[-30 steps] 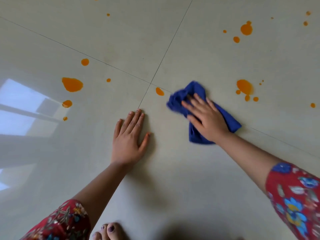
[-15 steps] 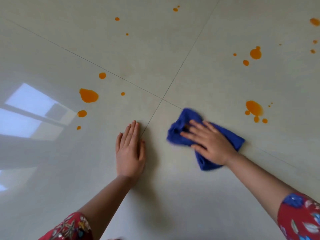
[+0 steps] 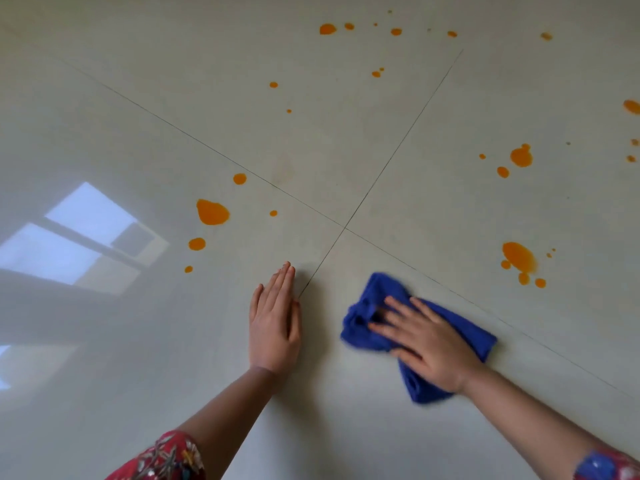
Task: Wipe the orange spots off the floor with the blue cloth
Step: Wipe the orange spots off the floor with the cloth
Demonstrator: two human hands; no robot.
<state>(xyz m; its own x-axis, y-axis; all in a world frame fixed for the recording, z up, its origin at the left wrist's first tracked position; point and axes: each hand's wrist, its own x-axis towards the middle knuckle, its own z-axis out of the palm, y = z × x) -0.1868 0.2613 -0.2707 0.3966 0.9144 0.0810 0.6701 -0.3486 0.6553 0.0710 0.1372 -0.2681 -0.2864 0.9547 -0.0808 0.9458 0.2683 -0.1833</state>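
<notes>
Two hands are down on the tiled floor (image 3: 346, 116), both with fingers straight and gripping nothing. Right hand (image 3: 429, 344) lies palm-down on the blue cloth (image 3: 379, 289), fingers spread and pressing it to the tile, with nothing curled round the fabric. Left hand (image 3: 275, 327) rests flat on bare tile just left of the near grout line, apart from the cloth. I log the cloth bunched on the near-right tile, below the grout cross (image 3: 345, 227) and apart from it; its edges and the fingertips are motion-blurred. Versus one second ago: the cloth then touched the grout line right beside the cross, and a small orange drop sat just left of it. That drop no longer shows. Left thumb, then splayed, now lies tucked against the hand. The view has tipped upward, bringing a further scatter of orange spots (image 3: 327, 29) in along the top. Remaining: a large blot (image 3: 212, 212) with smaller drops on the left tile, a right blot (image 3: 518, 257) with satellites beyond the cloth, and a far cluster (image 3: 520, 156) above that. Window reflection (image 3: 86, 233) on the left tile. Red floral sleeve (image 3: 166, 459) at the bottom edge.
</notes>
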